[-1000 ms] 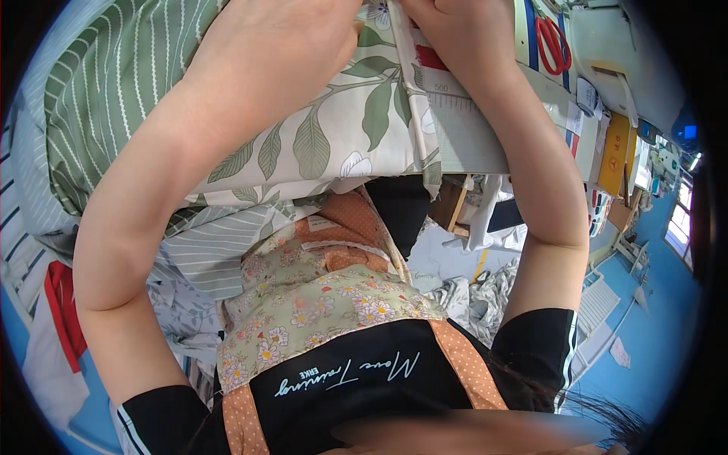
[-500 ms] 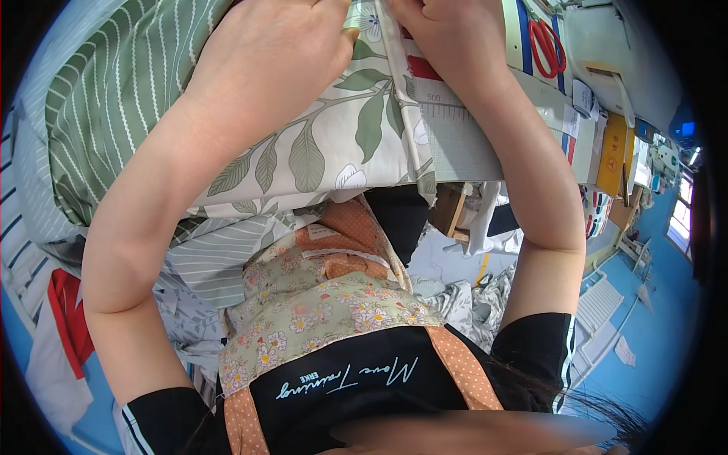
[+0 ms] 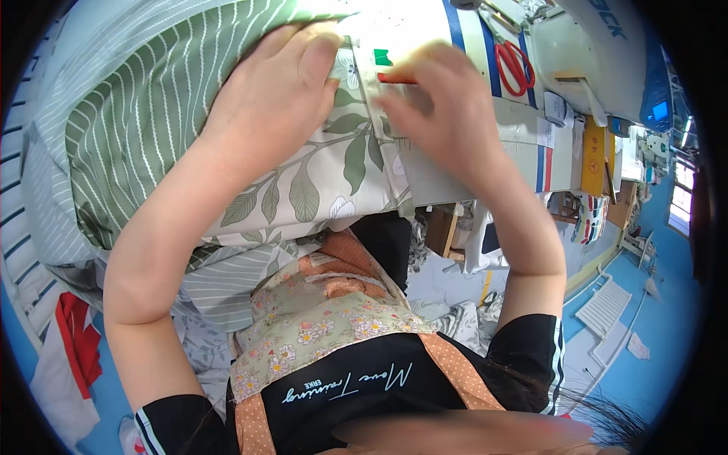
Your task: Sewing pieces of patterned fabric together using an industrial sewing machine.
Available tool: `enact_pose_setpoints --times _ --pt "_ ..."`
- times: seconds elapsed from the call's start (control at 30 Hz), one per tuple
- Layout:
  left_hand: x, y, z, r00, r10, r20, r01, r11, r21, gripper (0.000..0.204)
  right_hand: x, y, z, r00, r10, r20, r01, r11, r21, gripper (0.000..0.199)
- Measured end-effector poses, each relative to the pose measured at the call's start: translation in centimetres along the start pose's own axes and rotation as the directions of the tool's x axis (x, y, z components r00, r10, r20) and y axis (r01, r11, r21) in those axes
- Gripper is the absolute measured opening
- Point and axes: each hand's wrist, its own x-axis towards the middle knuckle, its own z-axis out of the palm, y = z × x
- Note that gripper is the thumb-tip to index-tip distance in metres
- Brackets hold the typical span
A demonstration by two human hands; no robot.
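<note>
Cream fabric printed with green leaves (image 3: pixel 303 186) lies across the machine bed, its folded edge running away from me. My left hand (image 3: pixel 277 91) is on it, fingers curled closed on the cloth where it meets green striped fabric (image 3: pixel 144 121). Just right of the folded edge is my right hand (image 3: pixel 444 106), smeared by motion. Its thumb and forefinger are apart, their tips close to the edge, with nothing visible held. Between and beside these fingers show a red patch (image 3: pixel 394 78) and a green patch (image 3: pixel 381 57) on the pale bed.
Red-handled scissors (image 3: pixel 516 68) lie right of my right hand, in front of the white sewing machine (image 3: pixel 569 45). A yellow box (image 3: pixel 594 155) stands farther right. Striped cloth hangs over the left side. A red and white cloth (image 3: pixel 72 341) is low at left.
My right hand has come off the folded edge; its thumb and forefinger have parted. My left hand stays on the fabric. The whole view has shifted a little.
</note>
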Motion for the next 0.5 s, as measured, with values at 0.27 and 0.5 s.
enact_pose_setpoints --times 0.27,0.5 --pt "-0.3 0.0 0.1 0.998 -0.046 -0.047 0.042 0.995 -0.090 0.047 -5.2 -5.9 -2.2 0.950 0.224 0.216 -0.239 0.970 0.044 0.024" --pt "-0.2 0.0 0.2 0.996 -0.026 -0.082 0.018 0.995 -0.098 0.048 -4.1 -7.4 -1.7 0.938 0.281 0.205 -0.335 0.886 0.321 0.022"
